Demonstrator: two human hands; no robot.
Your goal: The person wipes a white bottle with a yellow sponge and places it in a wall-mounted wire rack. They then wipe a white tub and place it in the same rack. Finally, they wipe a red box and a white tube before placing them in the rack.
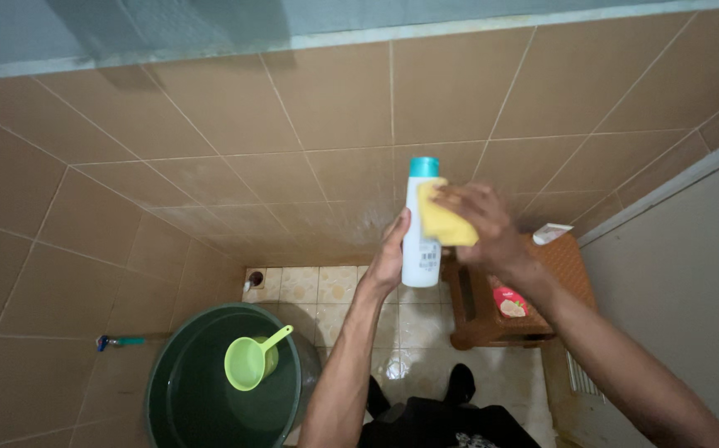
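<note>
The left hand point(388, 257) grips a white bottle point(420, 241) with a teal cap upright before the tiled wall point(210, 166), while the right hand point(480, 224) presses a clutched yellow cloth point(446, 222) against its side, above a brown stool point(534, 290) and green bucket point(185, 390).

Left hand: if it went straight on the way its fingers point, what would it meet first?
The left hand points up along the white bottle it holds, toward the tan tiled wall. Beyond the bottle, that wall looks like the first thing, though depth is unclear.
</note>
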